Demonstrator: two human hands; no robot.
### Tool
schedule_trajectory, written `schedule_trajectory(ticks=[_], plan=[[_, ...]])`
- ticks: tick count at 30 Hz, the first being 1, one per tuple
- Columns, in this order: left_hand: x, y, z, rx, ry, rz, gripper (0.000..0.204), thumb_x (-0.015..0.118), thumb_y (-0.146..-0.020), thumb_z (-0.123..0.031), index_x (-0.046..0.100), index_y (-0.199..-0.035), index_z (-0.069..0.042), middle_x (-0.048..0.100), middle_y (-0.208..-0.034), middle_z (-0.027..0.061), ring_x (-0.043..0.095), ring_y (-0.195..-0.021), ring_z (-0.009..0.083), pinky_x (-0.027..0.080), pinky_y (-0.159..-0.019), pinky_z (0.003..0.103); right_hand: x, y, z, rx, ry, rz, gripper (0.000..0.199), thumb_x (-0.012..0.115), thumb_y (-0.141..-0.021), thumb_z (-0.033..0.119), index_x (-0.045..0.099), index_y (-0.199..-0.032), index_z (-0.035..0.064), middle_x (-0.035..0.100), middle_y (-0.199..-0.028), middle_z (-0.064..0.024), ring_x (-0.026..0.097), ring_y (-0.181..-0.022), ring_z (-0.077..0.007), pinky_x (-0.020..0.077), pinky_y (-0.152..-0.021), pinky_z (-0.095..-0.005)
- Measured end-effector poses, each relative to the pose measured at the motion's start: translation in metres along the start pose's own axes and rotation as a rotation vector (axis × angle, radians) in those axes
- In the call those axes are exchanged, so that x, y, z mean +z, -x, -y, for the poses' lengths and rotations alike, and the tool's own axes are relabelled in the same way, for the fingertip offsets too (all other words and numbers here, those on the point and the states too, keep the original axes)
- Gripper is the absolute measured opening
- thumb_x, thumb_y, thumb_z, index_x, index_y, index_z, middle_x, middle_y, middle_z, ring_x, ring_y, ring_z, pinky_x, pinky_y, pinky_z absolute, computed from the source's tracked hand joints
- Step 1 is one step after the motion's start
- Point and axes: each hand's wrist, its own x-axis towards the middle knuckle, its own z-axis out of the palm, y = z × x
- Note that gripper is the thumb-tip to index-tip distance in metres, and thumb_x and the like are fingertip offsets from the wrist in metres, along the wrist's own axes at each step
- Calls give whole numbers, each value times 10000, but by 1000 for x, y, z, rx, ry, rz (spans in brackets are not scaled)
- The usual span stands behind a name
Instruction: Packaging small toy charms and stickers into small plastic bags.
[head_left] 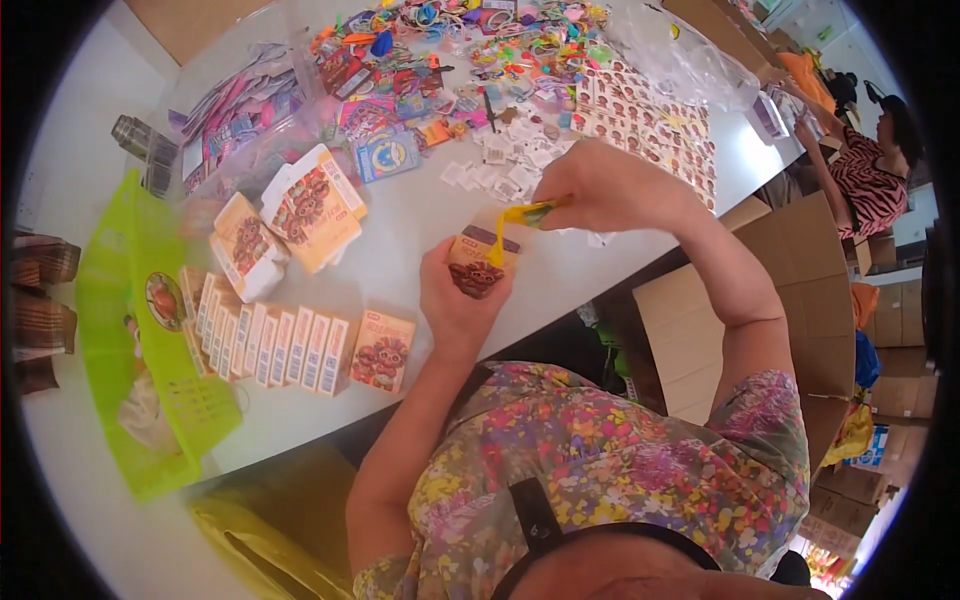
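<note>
My left hand (463,308) is wrapped round a small printed box (478,262), holding it upright over the table's near edge. Just above the box, my right hand (590,190) pinches a yellow strip-like item (515,217), whose lower end hangs at the box's top; I cannot make out what kind of item it is. To the left, a row of similar boxes (265,345) stands on edge, with one box (382,348) facing up at its right end. Behind them lie flattened box blanks (312,205) in a stack.
Small colourful trinkets (470,50) and white paper slips (510,160) cover the far table, beside sticker sheets (650,120). A clear bin (250,110) of packets and a green basket (130,330) stand left. An open carton (740,300) is at my right; another person (880,160) sits beyond.
</note>
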Motion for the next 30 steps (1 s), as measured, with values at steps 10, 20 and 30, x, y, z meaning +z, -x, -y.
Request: schedule_trajectory(ticks=[10, 20, 30], plan=[[-7, 6, -12, 268, -279, 29, 703, 828, -613, -125, 454, -1201, -31, 526, -1069, 160, 514, -982, 355, 448, -827, 431, 74, 1, 29, -222, 831, -351, 118, 615, -683, 61, 589, -796, 36, 555, -823, -81, 576, -808, -236, 503, -620, -321], [-1, 4, -6, 18, -27, 36, 690, 829, -639, -121, 439, -1199, -22, 503, -1077, 137, 544, -971, 274, 475, -824, 362, 74, -2, 16, -259, 147, -381, 196, 616, -765, 65, 578, -956, 38, 610, -837, -130, 621, -823, -335, 510, -658, -412], [0, 4, 2, 116, 30, -26, 685, 847, -658, -123, 433, -1190, -2, 507, -1073, 127, 571, -924, 210, 512, -768, 304, 102, 0, 21, -277, 49, -798, 404, 669, -831, 150, 491, -1191, 110, 670, -893, -139, 648, -808, -365, 525, -680, -411]])
